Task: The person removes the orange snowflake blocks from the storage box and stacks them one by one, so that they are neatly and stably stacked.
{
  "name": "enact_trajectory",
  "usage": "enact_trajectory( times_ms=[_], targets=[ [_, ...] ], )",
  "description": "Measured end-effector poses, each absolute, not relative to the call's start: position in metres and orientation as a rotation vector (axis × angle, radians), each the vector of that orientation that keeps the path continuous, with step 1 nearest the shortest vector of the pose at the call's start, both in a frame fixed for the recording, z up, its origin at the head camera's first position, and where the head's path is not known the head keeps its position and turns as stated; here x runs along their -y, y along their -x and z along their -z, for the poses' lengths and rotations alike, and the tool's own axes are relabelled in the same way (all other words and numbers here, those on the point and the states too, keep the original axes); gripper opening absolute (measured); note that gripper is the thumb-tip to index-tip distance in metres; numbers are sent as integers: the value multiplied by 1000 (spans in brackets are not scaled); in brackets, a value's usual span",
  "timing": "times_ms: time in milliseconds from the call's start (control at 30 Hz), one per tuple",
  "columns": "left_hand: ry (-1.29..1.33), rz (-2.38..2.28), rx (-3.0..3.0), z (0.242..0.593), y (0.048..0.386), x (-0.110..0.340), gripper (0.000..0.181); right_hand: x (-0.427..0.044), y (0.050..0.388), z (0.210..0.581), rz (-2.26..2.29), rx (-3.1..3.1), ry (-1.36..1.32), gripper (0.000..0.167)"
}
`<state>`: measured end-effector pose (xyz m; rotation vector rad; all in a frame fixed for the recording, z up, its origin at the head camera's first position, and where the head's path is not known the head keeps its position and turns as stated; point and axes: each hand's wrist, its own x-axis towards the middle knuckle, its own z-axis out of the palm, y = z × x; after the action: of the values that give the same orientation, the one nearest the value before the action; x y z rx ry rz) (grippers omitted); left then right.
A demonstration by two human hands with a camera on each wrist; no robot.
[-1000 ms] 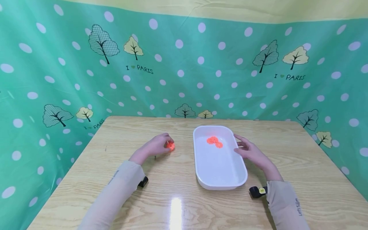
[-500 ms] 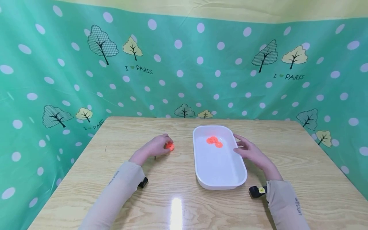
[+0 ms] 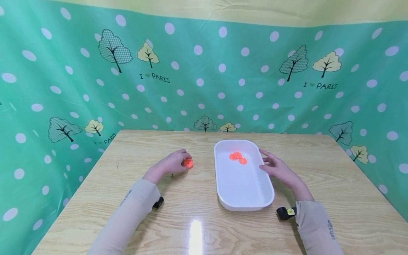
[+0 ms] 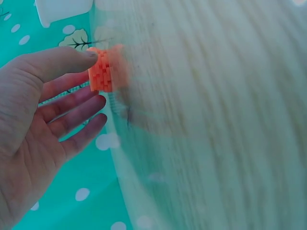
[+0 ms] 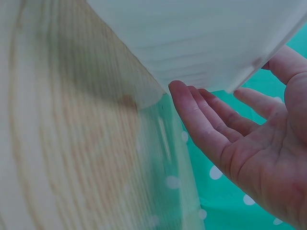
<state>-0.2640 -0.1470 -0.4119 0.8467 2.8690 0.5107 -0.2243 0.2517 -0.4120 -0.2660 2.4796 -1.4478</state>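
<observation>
A small stack of orange notched discs (image 3: 188,163) stands on the table, pinched between the thumb and a finger of the left hand (image 3: 171,162). In the left wrist view the stacked orange pieces (image 4: 101,72) show their layered edges at the thumb tip of the left hand (image 4: 43,105). The right hand (image 3: 282,171) holds the right wall of a white tray (image 3: 243,184), thumb at the rim and fingers along the outside. Several orange discs (image 3: 236,156) lie inside the tray near its far end. From the right wrist, the right hand (image 5: 254,139) is seen beside the tray's outer wall (image 5: 201,43).
The wooden table (image 3: 191,191) reaches back to a green dotted curtain (image 3: 204,102) with printed trees. Black straps or devices (image 3: 285,213) are on both wrists. The tray stands to the right of the left hand.
</observation>
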Motion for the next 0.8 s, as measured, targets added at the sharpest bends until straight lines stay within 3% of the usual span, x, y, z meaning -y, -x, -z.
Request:
enact_trajectory(
  times_ms=[800],
  targets=[
    [-989, -483, -2915, 386, 277, 100, 25, -252, 224, 412, 1440, -2485, 251, 69]
  ],
)
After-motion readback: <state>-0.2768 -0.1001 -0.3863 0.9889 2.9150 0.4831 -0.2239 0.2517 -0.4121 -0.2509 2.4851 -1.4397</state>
